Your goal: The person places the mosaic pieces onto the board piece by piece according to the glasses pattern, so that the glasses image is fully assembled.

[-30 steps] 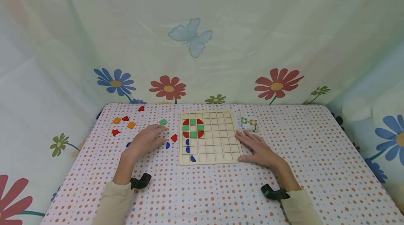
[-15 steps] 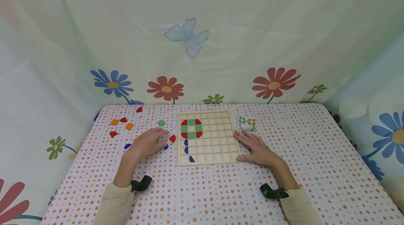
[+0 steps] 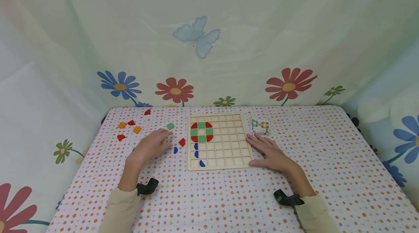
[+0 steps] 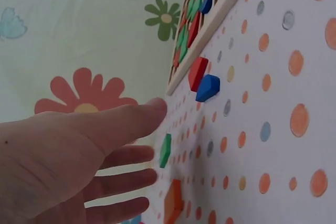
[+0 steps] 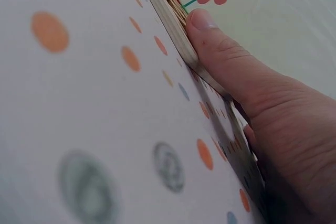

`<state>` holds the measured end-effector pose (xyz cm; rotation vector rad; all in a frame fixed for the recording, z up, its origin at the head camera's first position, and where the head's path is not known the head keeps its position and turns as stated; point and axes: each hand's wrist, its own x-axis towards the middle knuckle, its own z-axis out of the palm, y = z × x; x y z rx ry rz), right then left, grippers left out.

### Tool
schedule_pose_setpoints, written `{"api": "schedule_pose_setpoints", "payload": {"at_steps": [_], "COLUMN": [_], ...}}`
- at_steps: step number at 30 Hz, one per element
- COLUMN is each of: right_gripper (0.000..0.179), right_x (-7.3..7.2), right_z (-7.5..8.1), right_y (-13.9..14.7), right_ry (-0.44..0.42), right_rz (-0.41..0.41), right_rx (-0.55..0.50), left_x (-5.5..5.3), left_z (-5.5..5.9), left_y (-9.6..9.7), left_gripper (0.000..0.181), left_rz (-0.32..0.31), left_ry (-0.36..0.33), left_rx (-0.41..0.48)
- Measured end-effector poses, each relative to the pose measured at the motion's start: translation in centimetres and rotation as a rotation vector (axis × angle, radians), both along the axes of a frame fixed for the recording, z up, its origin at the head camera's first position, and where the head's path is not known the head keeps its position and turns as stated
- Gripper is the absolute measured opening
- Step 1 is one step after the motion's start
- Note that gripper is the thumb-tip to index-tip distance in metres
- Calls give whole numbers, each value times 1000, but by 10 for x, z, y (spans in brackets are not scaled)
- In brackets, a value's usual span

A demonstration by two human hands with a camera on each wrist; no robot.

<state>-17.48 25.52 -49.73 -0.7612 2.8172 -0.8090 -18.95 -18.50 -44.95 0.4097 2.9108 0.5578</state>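
Note:
My left hand [image 3: 150, 147] hovers over the polka-dot cloth left of the board, fingers loosely extended and holding nothing. Near its fingertips lie a red quarter-circle piece [image 3: 182, 142], a blue half-circle piece [image 3: 175, 150] and a green square [image 3: 170, 126]. In the left wrist view an orange piece [image 4: 173, 202] sits below the fingers. My right hand [image 3: 270, 155] rests at the right side of the wooden grid board [image 3: 226, 149], its thumb [image 5: 220, 45] on the front corner. On the board, red and green pieces form a ring, with several blue pieces [image 3: 202, 163] beneath.
A small pattern card [image 3: 260, 131] lies just beyond the right fingers. More loose orange squares [image 3: 137, 129] and red quarter-circles [image 3: 121, 137] are scattered at the far left. A blue piece is mostly hidden behind my left hand. A flowered curtain [image 3: 248, 44] hangs behind the table.
The head view shifts slightly. My left hand has drawn a little left, so the blue half-circle piece, partly covered half a second ago, shows whole. The right hand keeps its place on the board.

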Motion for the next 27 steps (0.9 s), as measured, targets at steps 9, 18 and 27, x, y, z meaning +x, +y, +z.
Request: {"api": "schedule_pose_setpoints", "payload": {"at_steps": [9,18,27], "right_gripper": [91,90,90], "right_x": [-2,-3,-2], "right_z": [1,-1,-1], "right_y": [5,4,2], "right_ry": [2,15,13], "right_rz": [-7,12,13], "right_rx": [15,7,7], "left_x": [-18,-37,-44], "left_z": [-3,-7,-15], "left_y": [6,20,19], "left_gripper": [57,50,41], "left_rz": [97,172,210], "left_ry": [-22,23,81], "left_rx": [62,25,-4]}}
